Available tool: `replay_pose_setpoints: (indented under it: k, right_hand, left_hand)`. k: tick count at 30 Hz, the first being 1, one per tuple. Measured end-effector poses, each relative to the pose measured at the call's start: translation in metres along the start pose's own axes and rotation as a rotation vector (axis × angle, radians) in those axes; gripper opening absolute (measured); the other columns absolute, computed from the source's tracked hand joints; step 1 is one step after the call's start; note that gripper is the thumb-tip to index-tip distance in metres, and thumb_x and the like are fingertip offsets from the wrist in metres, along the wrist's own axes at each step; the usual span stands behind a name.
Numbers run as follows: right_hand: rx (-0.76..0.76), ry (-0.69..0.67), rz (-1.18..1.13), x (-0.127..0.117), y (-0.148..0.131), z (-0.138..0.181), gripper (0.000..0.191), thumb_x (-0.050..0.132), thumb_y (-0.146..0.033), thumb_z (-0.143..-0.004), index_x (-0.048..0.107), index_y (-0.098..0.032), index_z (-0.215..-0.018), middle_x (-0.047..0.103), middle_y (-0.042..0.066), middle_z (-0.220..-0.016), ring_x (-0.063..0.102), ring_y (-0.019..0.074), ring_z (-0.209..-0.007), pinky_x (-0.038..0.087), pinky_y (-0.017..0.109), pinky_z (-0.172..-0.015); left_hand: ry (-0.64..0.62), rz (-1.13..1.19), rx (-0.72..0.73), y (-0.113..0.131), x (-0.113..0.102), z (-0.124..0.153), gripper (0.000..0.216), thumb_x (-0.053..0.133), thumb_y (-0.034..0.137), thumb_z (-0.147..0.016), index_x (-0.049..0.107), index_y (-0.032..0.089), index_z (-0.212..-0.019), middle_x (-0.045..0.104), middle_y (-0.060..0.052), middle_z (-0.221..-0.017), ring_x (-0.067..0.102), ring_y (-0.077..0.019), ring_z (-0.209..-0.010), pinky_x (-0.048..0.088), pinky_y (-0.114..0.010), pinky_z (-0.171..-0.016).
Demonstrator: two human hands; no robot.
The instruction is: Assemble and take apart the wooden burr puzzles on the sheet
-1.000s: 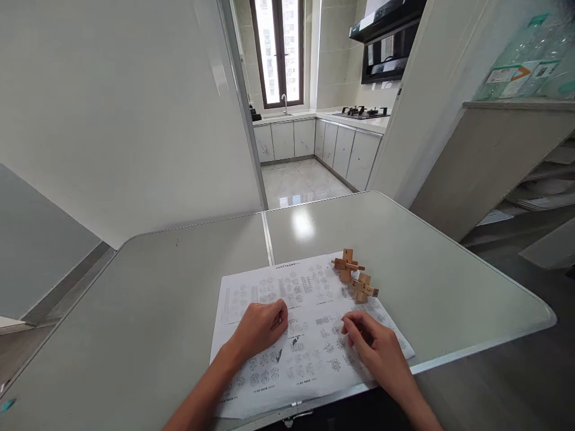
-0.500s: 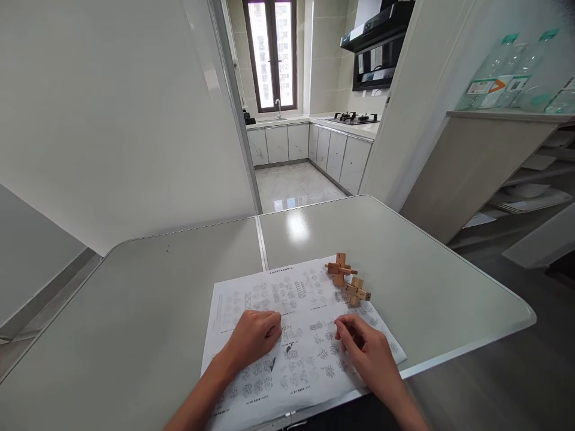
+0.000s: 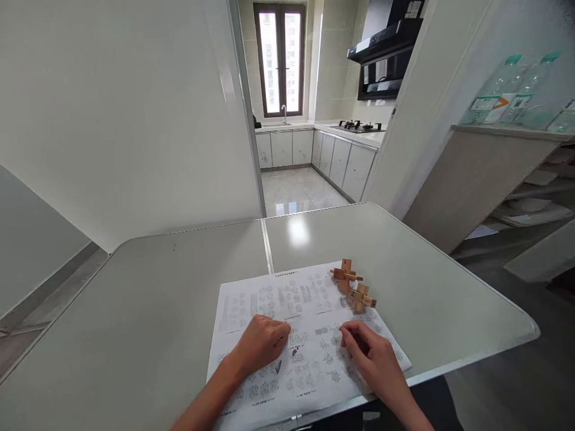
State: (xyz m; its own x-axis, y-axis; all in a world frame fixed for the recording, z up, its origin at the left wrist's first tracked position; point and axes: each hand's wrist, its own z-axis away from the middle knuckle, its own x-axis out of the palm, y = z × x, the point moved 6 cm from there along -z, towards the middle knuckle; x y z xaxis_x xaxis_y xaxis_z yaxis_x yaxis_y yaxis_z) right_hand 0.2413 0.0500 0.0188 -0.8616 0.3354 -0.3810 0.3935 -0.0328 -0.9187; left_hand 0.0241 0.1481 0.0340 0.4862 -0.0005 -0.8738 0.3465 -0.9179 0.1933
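A printed sheet of paper [image 3: 287,299] covered in small diagrams lies on the grey table [image 3: 157,299] in front of me. My left hand [image 3: 260,344] rests on the sheet with its fingers curled under, holding nothing that I can see. My right hand [image 3: 372,359] rests on the sheet's right part, fingers bent and loosely closed, nothing visible in them. Two wooden cross-shaped puzzle pieces sit at the sheet's far right corner: one [image 3: 345,274] farther away, the other [image 3: 360,297] just beyond my right fingertips, not touching them.
The table's rounded far corner [image 3: 532,332] and near edge lie to the right. A wall stands behind the table on the left. A doorway leads to a kitchen with cabinets [image 3: 341,161]. A shelf unit [image 3: 494,173] with plastic bottles [image 3: 498,90] stands at right.
Both hands stay resting on the sheet in nearly the same pose. The view shifts slightly with my head. The wooden pieces have not moved.
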Motion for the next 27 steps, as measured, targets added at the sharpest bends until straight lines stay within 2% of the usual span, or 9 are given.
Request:
replay_pose_setpoints:
  k: [4, 10, 23, 27]
  right_hand:
    - [-0.013, 0.054, 0.005, 0.001, 0.0, 0.001, 0.052, 0.049, -0.069, -0.098, 0.071, -0.024, -0.084, 0.066, 0.001, -0.066, 0.056, 0.0188, -0.054, 0.043, 0.03, -0.051]
    - [-0.019, -0.049, 0.016, 0.0, -0.002, 0.0, 0.044, 0.054, -0.061, -0.1, 0.071, -0.023, -0.088, 0.069, 0.002, -0.071, 0.059, 0.0188, -0.057, 0.047, 0.029, -0.054]
    - [0.0, -0.109, 0.032, 0.004, 0.005, 0.0, 0.037, 0.055, -0.055, -0.101, 0.068, -0.023, -0.089, 0.067, 0.001, -0.072, 0.059, 0.0192, -0.061, 0.045, 0.03, -0.06]
    - [0.008, -0.219, 0.031, 0.001, 0.002, -0.01, 0.037, 0.053, -0.055, -0.102, 0.067, -0.022, -0.088, 0.067, 0.0, -0.071, 0.059, 0.0186, -0.061, 0.046, 0.029, -0.059]
  left_hand:
    - [0.022, 0.009, 0.012, 0.003, 0.0, 0.001, 0.029, 0.037, -0.004, -0.074, 0.028, 0.02, -0.06, 0.02, 0.008, -0.052, 0.007, -0.0108, -0.05, 0.012, -0.027, -0.048]
    - [0.028, 0.032, 0.005, 0.003, 0.001, 0.002, 0.029, 0.039, -0.003, -0.076, 0.028, 0.02, -0.061, 0.023, 0.008, -0.051, 0.008, -0.0105, -0.049, 0.013, -0.026, -0.048]
    - [0.018, 0.042, 0.023, 0.01, 0.001, 0.001, 0.029, 0.039, -0.002, -0.08, 0.029, 0.019, -0.062, 0.026, 0.008, -0.051, 0.008, -0.0097, -0.049, 0.012, -0.026, -0.049]
    - [0.036, 0.047, 0.032, 0.011, -0.001, 0.001, 0.028, 0.039, -0.001, -0.079, 0.029, 0.019, -0.063, 0.026, 0.008, -0.051, 0.008, -0.0098, -0.05, 0.012, -0.026, -0.049]
